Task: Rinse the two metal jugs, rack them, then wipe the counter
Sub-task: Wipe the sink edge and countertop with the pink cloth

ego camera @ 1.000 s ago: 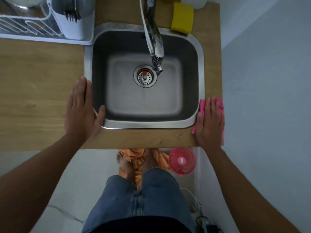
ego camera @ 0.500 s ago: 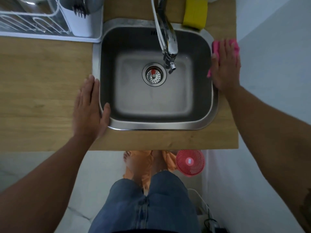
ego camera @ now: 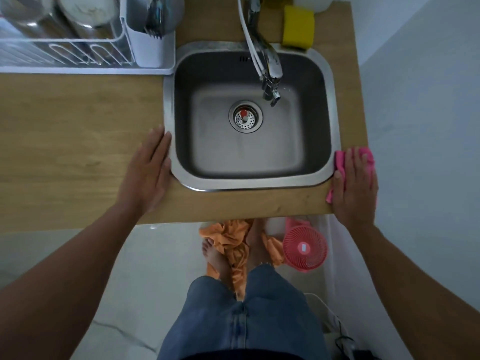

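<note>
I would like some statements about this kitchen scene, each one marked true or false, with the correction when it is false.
1. The right hand presses a pink cloth onto the counter right of the sink. True.
2. The left hand grips a metal jug. False: it lies flat on the counter beside the sink's left rim, holding nothing.
3. A yellow sponge sits behind the sink, beside the faucet. True.
4. The dish rack stands right of the sink. False: it stands at the left, behind.
</note>
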Action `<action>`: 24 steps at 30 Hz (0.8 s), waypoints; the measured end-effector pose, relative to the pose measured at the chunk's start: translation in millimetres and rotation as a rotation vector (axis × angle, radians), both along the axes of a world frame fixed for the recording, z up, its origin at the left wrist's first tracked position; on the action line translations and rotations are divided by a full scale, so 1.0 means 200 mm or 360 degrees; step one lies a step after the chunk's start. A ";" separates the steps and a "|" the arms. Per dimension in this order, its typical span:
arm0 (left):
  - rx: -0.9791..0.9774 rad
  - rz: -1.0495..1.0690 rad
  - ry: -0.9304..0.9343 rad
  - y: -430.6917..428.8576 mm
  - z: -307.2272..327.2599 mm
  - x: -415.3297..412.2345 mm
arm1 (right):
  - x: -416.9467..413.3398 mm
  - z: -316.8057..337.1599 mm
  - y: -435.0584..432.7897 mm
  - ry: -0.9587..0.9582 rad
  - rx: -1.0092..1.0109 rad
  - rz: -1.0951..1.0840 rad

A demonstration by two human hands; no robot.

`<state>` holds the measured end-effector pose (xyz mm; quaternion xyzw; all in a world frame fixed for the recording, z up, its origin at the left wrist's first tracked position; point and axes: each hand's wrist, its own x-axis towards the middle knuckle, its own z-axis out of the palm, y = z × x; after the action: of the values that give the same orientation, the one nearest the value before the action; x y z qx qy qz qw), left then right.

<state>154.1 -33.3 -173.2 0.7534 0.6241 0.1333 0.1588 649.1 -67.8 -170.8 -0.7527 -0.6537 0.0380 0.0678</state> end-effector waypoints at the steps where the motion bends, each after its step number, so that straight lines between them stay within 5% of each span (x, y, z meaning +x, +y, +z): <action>1: 0.0014 -0.0009 0.0056 -0.02 0.00 -0.03 | 0.00 0.00 0.00 0.0008 0.0023 -0.0009; 8: 0.0042 0.0037 0.0143 -0.06 0.01 -0.05 | -0.24 -0.01 -0.07 0.0062 0.0030 0.0021; 13: 0.0077 0.0047 0.0122 -0.07 0.01 -0.05 | -0.88 -0.02 -0.16 -0.0166 -0.0010 0.0533; 19: 0.0028 0.0073 0.0057 -0.07 0.00 -0.07 | -1.67 0.04 -0.09 0.0178 -0.0058 0.0680; 24: 0.0034 0.0070 0.0007 -0.07 0.00 -0.08 | -1.48 0.00 -0.10 0.0148 -0.0007 0.0714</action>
<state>138.5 -47.9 -173.8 0.7414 0.6393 0.1420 0.1464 353.0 -87.6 -169.9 -0.5862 -0.8007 0.0883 0.0861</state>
